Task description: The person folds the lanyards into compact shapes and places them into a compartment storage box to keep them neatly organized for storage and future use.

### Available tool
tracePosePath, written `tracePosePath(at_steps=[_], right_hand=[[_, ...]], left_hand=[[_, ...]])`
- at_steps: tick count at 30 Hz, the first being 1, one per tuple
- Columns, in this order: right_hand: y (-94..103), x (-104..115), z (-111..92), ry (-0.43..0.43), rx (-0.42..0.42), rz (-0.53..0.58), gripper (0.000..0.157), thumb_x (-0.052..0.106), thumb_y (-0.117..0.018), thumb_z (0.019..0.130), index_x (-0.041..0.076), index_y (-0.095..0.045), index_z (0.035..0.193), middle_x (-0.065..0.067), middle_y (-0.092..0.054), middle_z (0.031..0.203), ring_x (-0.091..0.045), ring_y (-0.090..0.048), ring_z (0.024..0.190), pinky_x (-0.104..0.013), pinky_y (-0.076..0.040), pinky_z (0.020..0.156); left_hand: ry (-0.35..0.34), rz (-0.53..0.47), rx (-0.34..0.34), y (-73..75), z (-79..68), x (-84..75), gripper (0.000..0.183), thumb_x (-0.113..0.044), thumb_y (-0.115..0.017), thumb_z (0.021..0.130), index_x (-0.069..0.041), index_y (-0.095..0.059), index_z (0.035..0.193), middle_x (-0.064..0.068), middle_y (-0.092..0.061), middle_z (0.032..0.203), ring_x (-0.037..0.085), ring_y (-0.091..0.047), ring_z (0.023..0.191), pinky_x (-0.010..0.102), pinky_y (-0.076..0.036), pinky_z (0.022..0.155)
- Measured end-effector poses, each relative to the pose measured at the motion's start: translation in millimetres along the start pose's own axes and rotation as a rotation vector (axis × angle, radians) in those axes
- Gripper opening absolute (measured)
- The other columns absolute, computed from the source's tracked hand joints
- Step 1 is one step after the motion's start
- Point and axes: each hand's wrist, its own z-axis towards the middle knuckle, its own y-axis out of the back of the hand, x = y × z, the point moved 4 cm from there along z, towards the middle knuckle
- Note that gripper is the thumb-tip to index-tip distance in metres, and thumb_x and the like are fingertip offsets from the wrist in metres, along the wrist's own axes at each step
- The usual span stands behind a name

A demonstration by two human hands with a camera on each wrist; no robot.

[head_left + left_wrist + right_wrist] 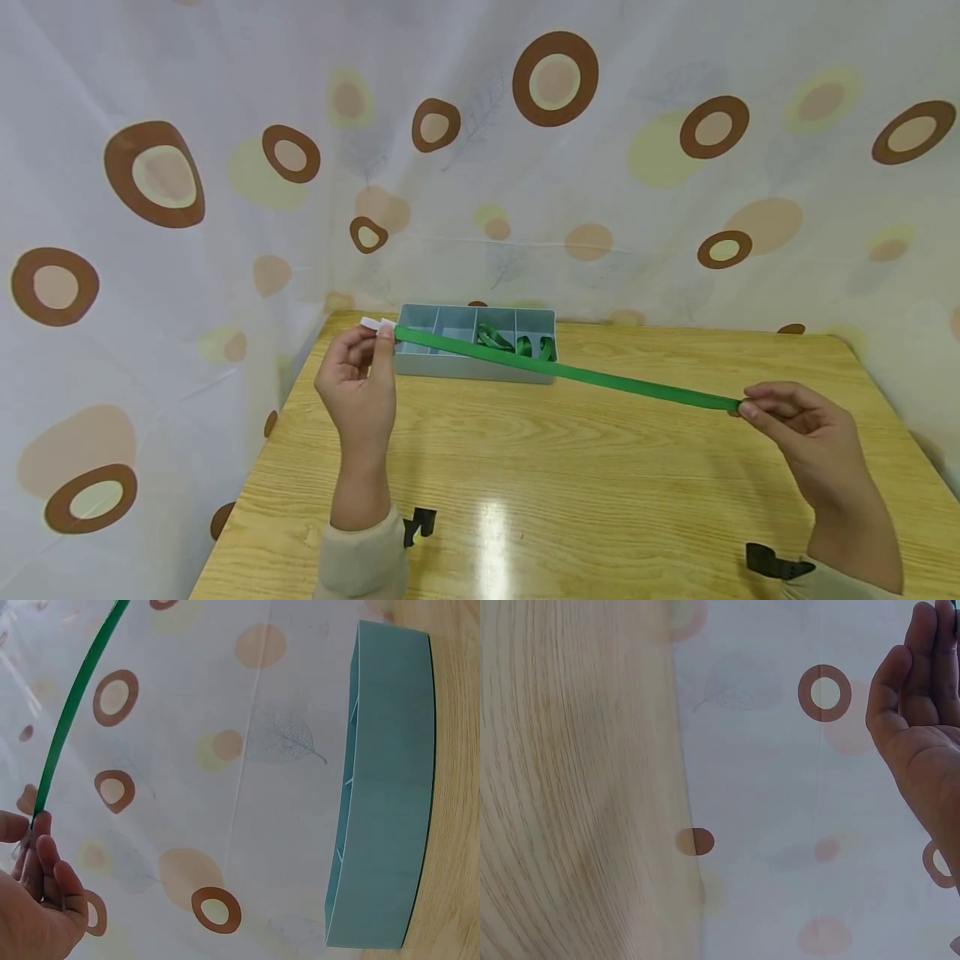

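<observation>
A green ribbon (570, 372) stretches nearly straight between the two hands, sloping down to the right above the table. My left hand (360, 367) pinches its left end between thumb and fingers, together with a small white piece (372, 323) that sticks out past the thumb. The other end is pinched by the thumb and fingertips of my right hand (810, 433). In the left wrist view the ribbon (71, 712) rises from the fingertips of the left hand (45, 892). The right wrist view shows the right hand (930, 727) at its edge, the pinched end mostly out of frame.
A blue-grey divided box (480, 368) stands at the back of the wooden table (600, 483), behind the ribbon. Coiled green ribbons (492, 337) lie in its right compartments. A patterned white sheet (465, 192) hangs behind the table and along its left side.
</observation>
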Motion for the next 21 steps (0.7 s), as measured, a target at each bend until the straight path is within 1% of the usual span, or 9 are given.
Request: tracePosePath(at_steps=[5, 10, 14, 18, 21], right_hand=[[-3.7, 0, 2, 0.017, -0.032, 0.036, 0.03, -0.029, -0.052, 0.095, -0.018, -0.063, 0.121, -0.005, -0.08, 0.098, -0.016, -0.079, 0.09, -0.021, -0.061, 0.09], [-9.5, 2, 5, 0.049, -0.041, 0.1, 0.031, -0.032, -0.05, 0.094, -0.018, -0.065, 0.117, -0.007, -0.08, 0.095, -0.017, -0.078, 0.088, -0.022, -0.061, 0.09], [-16.0, 4, 8, 0.075, -0.011, 0.128, 0.031, -0.033, -0.048, 0.093, -0.019, -0.065, 0.115, -0.009, -0.079, 0.095, -0.018, -0.078, 0.088, -0.022, -0.061, 0.089], [-24.9, 6, 12, 0.085, 0.03, 0.122, 0.032, -0.034, -0.048, 0.093, -0.017, -0.065, 0.113, -0.008, -0.079, 0.094, -0.017, -0.078, 0.089, -0.023, -0.062, 0.087], [-32.7, 8, 16, 0.084, 0.047, 0.089, 0.034, -0.034, -0.049, 0.092, -0.014, -0.067, 0.112, -0.005, -0.079, 0.093, -0.015, -0.078, 0.089, -0.022, -0.062, 0.085]], left_hand=[[0.006, -0.039, -0.007, -0.8, -0.9, -0.4, 0.021, -0.001, -0.074, 0.097, 0.018, -0.066, 0.101, -0.005, -0.074, 0.081, 0.011, -0.068, 0.075, 0.02, -0.054, 0.071], [-0.003, -0.038, 0.003, -5.0, -1.5, -1.1, 0.019, 0.0, -0.075, 0.096, 0.017, -0.066, 0.101, -0.006, -0.074, 0.084, 0.01, -0.068, 0.078, 0.02, -0.055, 0.072], [0.007, -0.026, 0.026, -9.2, -4.0, -1.2, 0.02, -0.001, -0.074, 0.097, 0.016, -0.066, 0.102, -0.006, -0.073, 0.087, 0.01, -0.068, 0.081, 0.02, -0.056, 0.074], [0.025, -0.02, 0.067, -14.2, -8.1, -1.7, 0.019, -0.002, -0.074, 0.098, 0.015, -0.067, 0.104, -0.004, -0.072, 0.089, 0.01, -0.068, 0.082, 0.02, -0.056, 0.076], [0.031, -0.014, 0.1, -18.1, -11.3, -1.5, 0.019, -0.003, -0.074, 0.098, 0.013, -0.067, 0.105, -0.004, -0.072, 0.091, 0.011, -0.068, 0.083, 0.02, -0.056, 0.077]])
